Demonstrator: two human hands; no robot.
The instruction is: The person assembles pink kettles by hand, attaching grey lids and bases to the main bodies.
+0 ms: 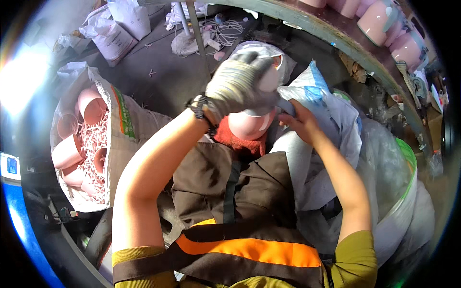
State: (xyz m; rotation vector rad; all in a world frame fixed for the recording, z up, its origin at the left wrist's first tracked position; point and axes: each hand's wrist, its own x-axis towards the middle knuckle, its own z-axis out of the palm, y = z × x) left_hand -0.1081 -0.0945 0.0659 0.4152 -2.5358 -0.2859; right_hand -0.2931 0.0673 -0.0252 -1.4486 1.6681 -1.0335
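My left hand (237,84), in a grey work glove, is closed over the top of a pale pink plastic cup-shaped part (249,124) held above my lap. My bare right hand (298,121) presses against the part's right side, fingers curled around a small tool that I cannot make out. Under the part lies a red cloth (236,141) on my brown apron.
A woven sack (122,127) at my left holds several pink cups and pink plastic shavings. White and clear plastic bags (379,168) pile up at my right. More pink cups (384,21) stand on a curved bench at the upper right. White sacks (115,36) lie on the floor beyond.
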